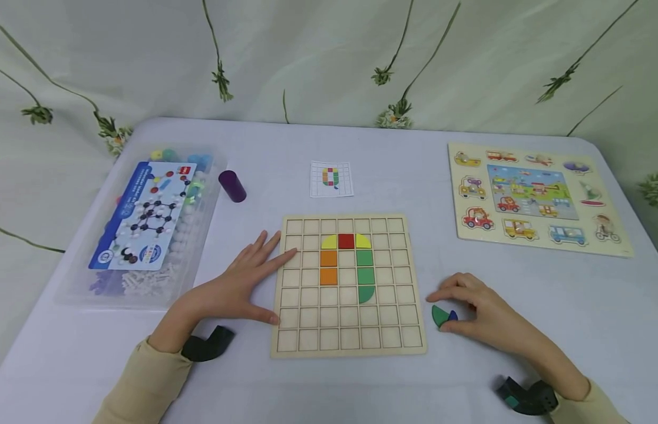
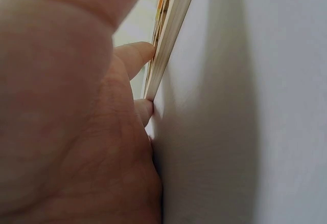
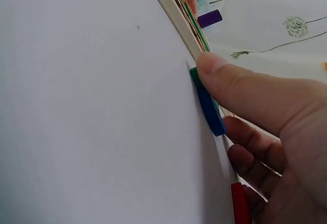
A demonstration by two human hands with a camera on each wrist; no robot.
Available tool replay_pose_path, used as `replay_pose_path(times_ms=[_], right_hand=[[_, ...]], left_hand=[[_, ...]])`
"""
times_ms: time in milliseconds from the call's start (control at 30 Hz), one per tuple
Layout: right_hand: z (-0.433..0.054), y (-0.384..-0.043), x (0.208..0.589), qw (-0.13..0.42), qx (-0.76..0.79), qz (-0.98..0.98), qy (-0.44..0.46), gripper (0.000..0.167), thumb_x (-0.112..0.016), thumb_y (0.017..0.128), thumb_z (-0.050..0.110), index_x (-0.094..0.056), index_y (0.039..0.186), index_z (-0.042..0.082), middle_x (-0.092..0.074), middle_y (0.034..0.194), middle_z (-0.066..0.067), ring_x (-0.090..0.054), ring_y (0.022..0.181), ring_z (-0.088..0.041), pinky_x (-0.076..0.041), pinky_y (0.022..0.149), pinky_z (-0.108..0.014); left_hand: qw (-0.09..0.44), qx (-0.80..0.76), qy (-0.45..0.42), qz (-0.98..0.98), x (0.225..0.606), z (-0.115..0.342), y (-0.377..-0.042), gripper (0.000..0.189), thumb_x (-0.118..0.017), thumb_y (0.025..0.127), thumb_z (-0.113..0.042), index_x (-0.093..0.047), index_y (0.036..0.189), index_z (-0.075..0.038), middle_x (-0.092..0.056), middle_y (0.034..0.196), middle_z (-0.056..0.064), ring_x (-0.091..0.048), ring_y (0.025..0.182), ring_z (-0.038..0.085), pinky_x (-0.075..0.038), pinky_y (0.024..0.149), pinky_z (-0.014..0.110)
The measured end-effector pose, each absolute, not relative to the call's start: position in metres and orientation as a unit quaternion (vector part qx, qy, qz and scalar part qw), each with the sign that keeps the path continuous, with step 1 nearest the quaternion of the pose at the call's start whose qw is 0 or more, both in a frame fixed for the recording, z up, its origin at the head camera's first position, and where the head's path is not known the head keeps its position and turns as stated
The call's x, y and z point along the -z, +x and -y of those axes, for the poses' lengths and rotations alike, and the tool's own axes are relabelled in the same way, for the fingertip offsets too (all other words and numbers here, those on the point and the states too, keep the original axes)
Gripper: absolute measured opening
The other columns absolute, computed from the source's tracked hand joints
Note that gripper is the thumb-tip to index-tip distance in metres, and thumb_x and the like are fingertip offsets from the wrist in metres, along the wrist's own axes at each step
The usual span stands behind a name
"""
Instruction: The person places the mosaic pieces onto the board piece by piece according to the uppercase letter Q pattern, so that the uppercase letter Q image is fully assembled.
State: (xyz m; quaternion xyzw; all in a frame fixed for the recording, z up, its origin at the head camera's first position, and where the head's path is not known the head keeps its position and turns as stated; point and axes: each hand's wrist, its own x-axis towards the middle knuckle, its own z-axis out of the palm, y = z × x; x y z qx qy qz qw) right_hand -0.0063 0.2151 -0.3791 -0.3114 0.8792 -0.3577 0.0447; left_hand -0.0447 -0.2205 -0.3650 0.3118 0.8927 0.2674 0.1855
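A square wooden grid board lies mid-table with coloured tiles set in it: a red square, yellow quarter-rounds, orange squares and green tiles. My left hand is spread at the board's left edge, thumb and index fingertips on its rim. Right of the board, my right hand pinches a green quarter-round tile between thumb and fingers, low over the table. A dark blue tile sits against it. Under the fingers, a red piece shows in the right wrist view.
Behind the board lies a small pattern card. A purple cylinder stands beside a clear plastic box of molecule parts at left. A vehicle puzzle board lies at the back right.
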Motion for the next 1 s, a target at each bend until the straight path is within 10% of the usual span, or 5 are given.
replay_pose_path(times_ms=[533, 1000], right_hand=[[-0.2139, -0.0071, 0.378, 0.053, 0.388, -0.873, -0.292, 0.044, -0.083, 0.067, 0.004, -0.061, 0.1, 0.023, -0.057, 0.105, 0.009, -0.048, 0.096, -0.01, -0.039, 0.078, -0.018], [-0.2071, -0.0068, 0.3695, 0.066, 0.415, -0.868, -0.264, 0.035, -0.075, 0.074, -0.004, -0.064, 0.095, 0.022, -0.061, 0.091, 0.012, -0.052, 0.077, -0.007, -0.041, 0.056, -0.022]], left_hand=[[0.194, -0.267, 0.305, -0.893, 0.3635, 0.2205, -0.0451, 0.106, -0.076, 0.068, -0.055, -0.02, 0.15, -0.019, 0.005, 0.155, 0.011, 0.016, 0.137, 0.031, 0.005, 0.107, 0.051], [0.197, -0.266, 0.301, -0.894, 0.3623, 0.2195, -0.0441, 0.106, -0.076, 0.067, -0.055, -0.021, 0.15, -0.019, 0.004, 0.155, 0.012, 0.017, 0.137, 0.031, 0.004, 0.107, 0.052]])
